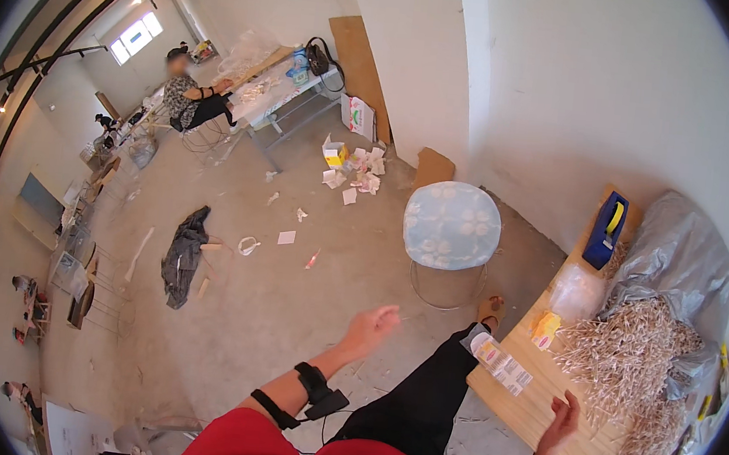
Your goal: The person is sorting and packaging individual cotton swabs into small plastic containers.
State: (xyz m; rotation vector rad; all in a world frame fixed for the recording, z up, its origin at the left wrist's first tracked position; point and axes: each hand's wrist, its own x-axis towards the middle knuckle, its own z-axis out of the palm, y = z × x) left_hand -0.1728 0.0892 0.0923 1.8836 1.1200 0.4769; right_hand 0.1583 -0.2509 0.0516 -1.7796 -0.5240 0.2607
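Observation:
My left hand (369,331) is held out over the floor, away from the table, its fingers pointing right and smeared by motion; whether anything is in them I cannot tell. At the table's near edge my right hand (559,428) is raised with fingers apart and nothing visible in it. Just beyond that hand lies a big loose pile of cotton swabs (625,349), spilling from a grey plastic bag (674,248). Flat printed packets (502,364) lie at the table's left edge. An orange and white packet (546,330) rests beside the pile.
On the wooden table (497,402) stand a blue tape dispenser (606,231) and a clear plastic bag (578,292). A stool with a pale blue seat (452,225) is ahead. Dark cloth (184,256) and paper scraps (365,171) litter the floor. Another person (191,97) sits at a far table.

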